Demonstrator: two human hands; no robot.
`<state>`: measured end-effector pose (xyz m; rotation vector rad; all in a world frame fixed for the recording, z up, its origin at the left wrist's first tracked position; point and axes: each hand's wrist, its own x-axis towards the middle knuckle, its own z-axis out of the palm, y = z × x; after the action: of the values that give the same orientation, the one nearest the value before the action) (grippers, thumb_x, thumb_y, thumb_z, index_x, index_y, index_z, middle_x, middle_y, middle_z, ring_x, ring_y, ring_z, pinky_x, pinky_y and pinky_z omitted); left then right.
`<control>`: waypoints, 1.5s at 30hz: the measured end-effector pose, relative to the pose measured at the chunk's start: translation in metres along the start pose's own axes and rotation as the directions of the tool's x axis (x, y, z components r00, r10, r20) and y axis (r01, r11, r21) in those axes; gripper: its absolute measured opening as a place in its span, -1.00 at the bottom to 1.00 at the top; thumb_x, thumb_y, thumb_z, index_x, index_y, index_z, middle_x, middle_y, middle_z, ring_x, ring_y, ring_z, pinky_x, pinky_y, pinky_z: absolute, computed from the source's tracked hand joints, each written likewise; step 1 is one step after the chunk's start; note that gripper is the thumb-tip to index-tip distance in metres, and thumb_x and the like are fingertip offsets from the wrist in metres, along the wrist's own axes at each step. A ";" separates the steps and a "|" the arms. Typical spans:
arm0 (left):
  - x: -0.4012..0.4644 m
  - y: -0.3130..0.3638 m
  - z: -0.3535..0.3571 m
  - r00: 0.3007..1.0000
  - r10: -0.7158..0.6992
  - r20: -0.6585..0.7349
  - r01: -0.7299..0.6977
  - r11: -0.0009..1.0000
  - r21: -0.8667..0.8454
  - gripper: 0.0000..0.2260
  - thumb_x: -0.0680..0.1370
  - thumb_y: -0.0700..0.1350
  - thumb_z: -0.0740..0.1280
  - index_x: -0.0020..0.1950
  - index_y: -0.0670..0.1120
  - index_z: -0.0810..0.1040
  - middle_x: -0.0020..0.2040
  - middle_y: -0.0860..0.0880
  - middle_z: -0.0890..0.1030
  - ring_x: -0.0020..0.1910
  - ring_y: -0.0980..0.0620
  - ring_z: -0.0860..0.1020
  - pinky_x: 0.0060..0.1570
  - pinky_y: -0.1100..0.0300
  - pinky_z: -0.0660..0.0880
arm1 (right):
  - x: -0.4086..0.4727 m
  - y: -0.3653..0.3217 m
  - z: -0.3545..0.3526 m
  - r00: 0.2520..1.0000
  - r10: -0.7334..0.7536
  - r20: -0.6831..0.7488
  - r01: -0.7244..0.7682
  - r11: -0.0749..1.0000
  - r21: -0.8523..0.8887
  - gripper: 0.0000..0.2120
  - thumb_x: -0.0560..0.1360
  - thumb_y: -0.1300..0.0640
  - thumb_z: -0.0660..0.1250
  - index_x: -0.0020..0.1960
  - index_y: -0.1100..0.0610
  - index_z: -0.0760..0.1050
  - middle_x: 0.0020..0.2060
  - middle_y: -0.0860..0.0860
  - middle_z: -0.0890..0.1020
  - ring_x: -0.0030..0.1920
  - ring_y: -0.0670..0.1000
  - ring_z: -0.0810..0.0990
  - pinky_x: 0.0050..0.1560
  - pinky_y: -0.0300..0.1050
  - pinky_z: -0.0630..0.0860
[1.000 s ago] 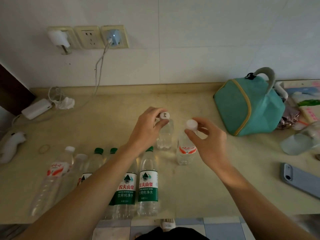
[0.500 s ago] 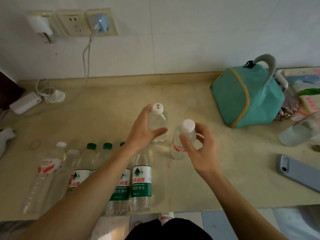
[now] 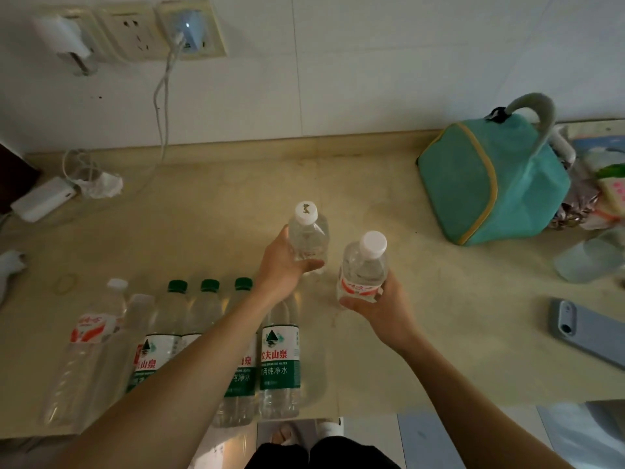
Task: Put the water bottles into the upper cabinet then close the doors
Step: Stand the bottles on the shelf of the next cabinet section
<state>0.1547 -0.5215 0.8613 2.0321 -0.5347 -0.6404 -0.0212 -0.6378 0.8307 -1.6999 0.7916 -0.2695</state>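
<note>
Head view: my left hand (image 3: 284, 269) grips a clear bottle (image 3: 308, 239) at mid-body; my right hand (image 3: 378, 304) wraps a labelled bottle (image 3: 363, 269) (both left of the bag (image 3: 490, 184), above the counter (image 3: 203, 231)). I judge them light, smooth, slightly squashy; hold mid-body. Cabinet unseen.

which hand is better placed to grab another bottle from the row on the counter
Neither is free: each holds a small bottle. Once emptied, the left hand, since its arm crosses directly above the standing green-capped bottles; the right hand is farther off.
</note>
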 end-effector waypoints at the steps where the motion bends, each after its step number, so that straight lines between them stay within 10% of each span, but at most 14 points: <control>1: -0.003 0.002 -0.002 1.000 0.008 -0.020 -0.009 1.000 -0.015 -0.43 0.36 -0.09 0.61 0.32 0.00 0.50 0.11 0.13 0.66 0.12 0.12 0.62 0.23 0.08 0.53 | -0.002 -0.002 0.000 1.000 0.003 -0.021 -0.003 1.000 -0.002 -0.33 0.24 0.06 0.66 0.28 -0.05 0.47 0.09 -0.12 0.67 0.08 -0.09 0.66 0.14 0.11 0.62; 13: -0.060 0.139 -0.104 0.873 0.454 -0.175 -0.482 0.859 -0.174 -0.49 0.35 -0.09 0.63 0.24 0.07 0.53 0.00 0.23 0.68 -0.02 0.29 0.63 -0.13 0.52 0.46 | -0.057 -0.181 -0.029 0.906 -0.309 -0.290 0.345 0.935 0.081 -0.47 0.30 0.13 0.64 0.20 -0.03 0.53 -0.02 -0.21 0.71 0.01 -0.24 0.66 -0.09 -0.43 0.53; 26: -0.164 0.401 -0.240 0.375 0.837 -0.399 -0.926 0.356 -0.125 -0.34 0.48 -0.10 0.53 0.48 0.10 0.27 0.29 0.11 0.57 0.16 0.18 0.61 0.17 0.20 0.56 | -0.139 -0.462 -0.116 0.535 -0.714 -0.451 0.789 0.614 -0.035 -0.52 0.37 0.17 0.59 0.25 0.03 0.54 -0.02 -0.16 0.73 -0.01 -0.21 0.68 -0.06 -0.36 0.59; 30: -0.169 0.459 -0.270 0.285 0.851 -0.440 -0.953 0.299 -0.039 -0.35 0.49 -0.03 0.52 0.48 0.08 0.26 0.25 0.10 0.58 0.07 0.27 0.62 -0.02 0.35 0.57 | -0.144 -0.527 -0.141 0.467 -0.771 -0.434 0.836 0.545 -0.069 -0.60 0.41 0.16 0.57 0.18 -0.03 0.55 -0.05 -0.20 0.73 -0.03 -0.21 0.69 -0.02 -0.26 0.60; 38: -0.131 0.517 -0.307 0.371 0.839 -0.399 -0.895 0.437 0.086 -0.34 0.53 -0.04 0.48 0.52 0.15 0.20 0.31 0.05 0.55 0.23 -0.02 0.57 0.22 -0.04 0.51 | -0.111 -0.608 -0.179 0.586 -0.727 -0.359 0.763 0.644 -0.057 -0.52 0.23 -0.08 0.57 0.11 -0.05 0.57 -0.09 -0.14 0.72 -0.07 -0.15 0.67 -0.14 -0.21 0.55; 45: -0.098 0.516 -0.313 0.462 0.765 -0.449 -0.847 0.531 0.034 -0.43 0.56 0.02 0.42 0.51 0.10 0.26 0.22 0.01 0.58 0.18 -0.06 0.58 0.18 -0.14 0.55 | -0.055 -0.616 -0.199 0.649 -0.660 -0.379 0.680 0.726 -0.101 -0.67 0.46 0.08 0.52 0.19 0.05 0.56 0.03 -0.05 0.70 0.03 -0.05 0.66 -0.19 -0.22 0.51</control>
<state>0.2128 -0.5178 1.4701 1.3870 -1.0373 0.3365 0.0472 -0.7028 1.4739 -1.8608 0.3776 -1.1763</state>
